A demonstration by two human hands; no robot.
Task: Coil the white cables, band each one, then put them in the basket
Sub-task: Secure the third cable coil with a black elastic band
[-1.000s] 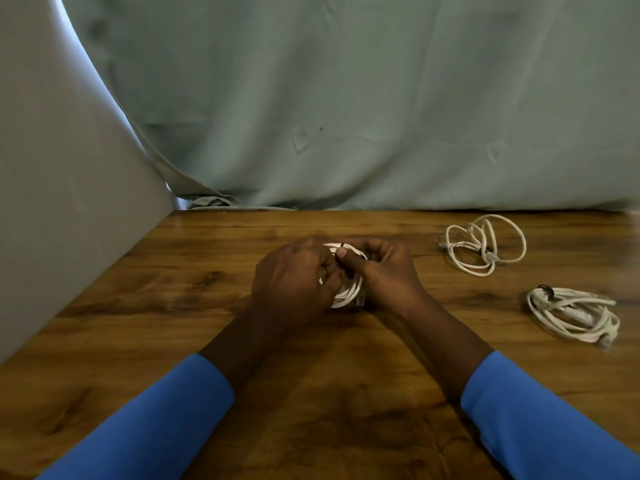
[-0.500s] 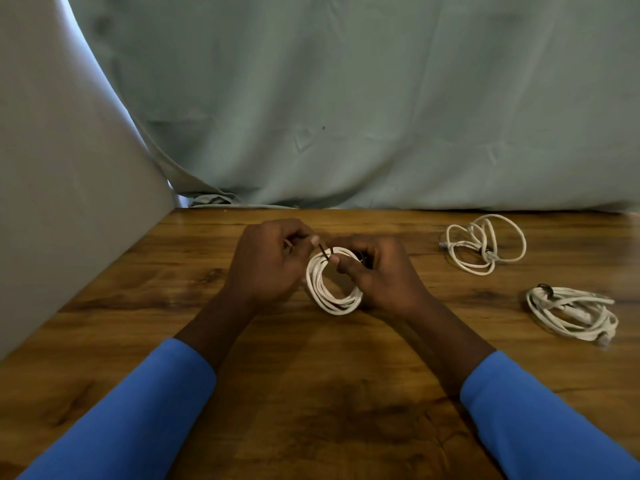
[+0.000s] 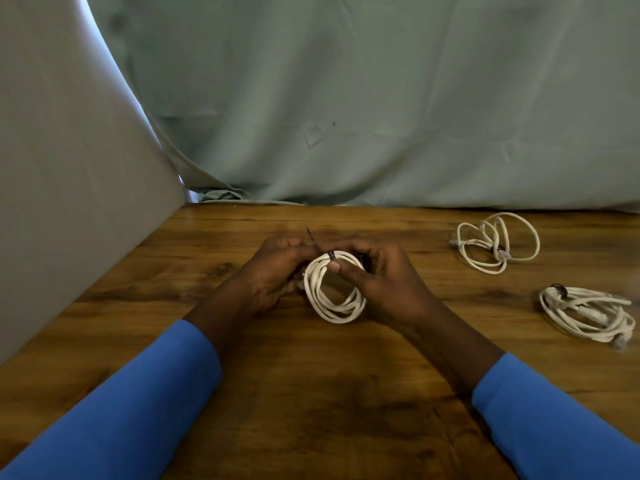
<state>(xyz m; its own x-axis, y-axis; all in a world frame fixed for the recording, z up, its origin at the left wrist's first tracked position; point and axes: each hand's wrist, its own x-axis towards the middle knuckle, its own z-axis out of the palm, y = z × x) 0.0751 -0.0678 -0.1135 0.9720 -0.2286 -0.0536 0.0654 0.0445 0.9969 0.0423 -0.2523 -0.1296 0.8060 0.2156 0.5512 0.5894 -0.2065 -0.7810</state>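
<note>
The dark band is now cinched round the top of the coiled cable, which stands mid-bench. Left hand fingers pinch the band's tail and right hand fingers pinch the coil, so banding looks nearly finished.

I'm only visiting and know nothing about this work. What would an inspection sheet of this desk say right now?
Surface: wooden table, hands working near its middle.
Job's things: held coil between both hands, dark band wrapped over its top, tail sticking up; banded coil lying at near right; loose cable at far right, untidy, no band seen; basket not in view.
Clutter: nothing seen.
Grippers: left hand pinches the band's tail; right hand grips the held coil, thumb on top.
Cables: three white ones, listed above, lying apart from each other.
Surroundings: grey-green cloth behind, pale panel at left.
</note>
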